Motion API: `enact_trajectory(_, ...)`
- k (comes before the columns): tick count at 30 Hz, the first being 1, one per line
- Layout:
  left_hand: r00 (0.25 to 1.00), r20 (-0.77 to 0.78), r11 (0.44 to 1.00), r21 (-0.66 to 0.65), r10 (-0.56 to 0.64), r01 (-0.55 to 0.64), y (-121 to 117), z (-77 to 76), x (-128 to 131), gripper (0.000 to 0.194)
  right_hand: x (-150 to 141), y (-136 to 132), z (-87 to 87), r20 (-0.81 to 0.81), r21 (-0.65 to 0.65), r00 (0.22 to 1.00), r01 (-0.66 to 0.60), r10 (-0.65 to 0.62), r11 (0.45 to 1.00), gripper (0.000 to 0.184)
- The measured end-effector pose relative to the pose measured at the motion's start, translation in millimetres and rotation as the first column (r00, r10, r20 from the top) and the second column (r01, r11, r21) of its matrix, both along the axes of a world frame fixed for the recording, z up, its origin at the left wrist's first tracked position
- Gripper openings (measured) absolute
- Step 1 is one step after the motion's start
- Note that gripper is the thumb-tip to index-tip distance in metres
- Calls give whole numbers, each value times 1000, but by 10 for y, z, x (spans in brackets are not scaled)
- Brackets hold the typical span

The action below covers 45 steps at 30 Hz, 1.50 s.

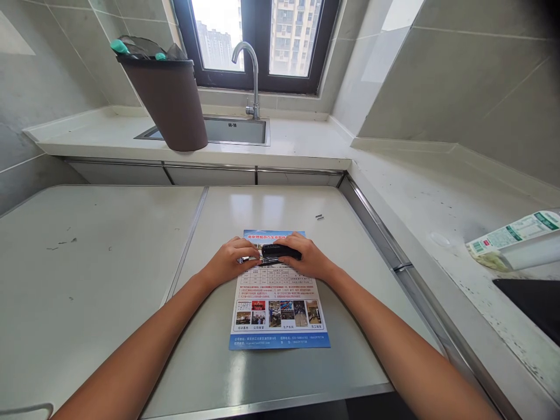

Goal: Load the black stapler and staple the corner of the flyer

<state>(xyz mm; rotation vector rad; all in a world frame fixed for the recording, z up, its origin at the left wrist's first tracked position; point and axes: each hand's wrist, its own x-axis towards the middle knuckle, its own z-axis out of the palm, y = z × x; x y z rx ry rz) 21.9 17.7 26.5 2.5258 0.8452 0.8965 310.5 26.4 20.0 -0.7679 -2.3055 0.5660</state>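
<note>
A black stapler (280,251) with a bright metal part along its near side is held between my two hands over a printed flyer (280,338). My right hand (308,256) wraps round the stapler's right end. At its left end, the fingers of my left hand (231,259) are closed on the metal part; my fingertips hide exactly what they pinch. The flyer lies flat on the white folding table (210,361), with tables of text and small photos on it. Two short staple strips (319,217) lie on the table beyond my right hand.
Behind the table runs a white counter (301,146) with a sink (236,131) and a tap (254,76). A brown bin (170,105) stands at the sink's edge. On the right counter lies a green-and-white package (516,236). Small dark bits (61,242) are scattered on the table's left half.
</note>
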Motion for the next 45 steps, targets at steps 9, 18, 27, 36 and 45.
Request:
enact_trajectory(9,998,48,985,174,-31,22,6,0,19,4,-6,-1,2,-10,2,1000,1,-1,1000,41)
enact_trajectory(18,1000,-16,990,143,5,-3,4,-15,15,8,-6,0,6,-8,9,1000,1,-1,1000,41)
enact_trajectory(27,999,-29,997,72,15,-13,15,-17,-1,13,-5,5,-7,-11,8,1000,0,0,1000,40)
enact_trajectory(36,998,18,989,-141,-53,55,13,39,-234,10,-4,-2,-14,-20,-19,1000,4,-4,1000,40)
enact_trajectory(45,993,119,928,-371,13,33,-26,105,-231,19,-61,-74,43,-134,-12,991,-19,17,1000,27)
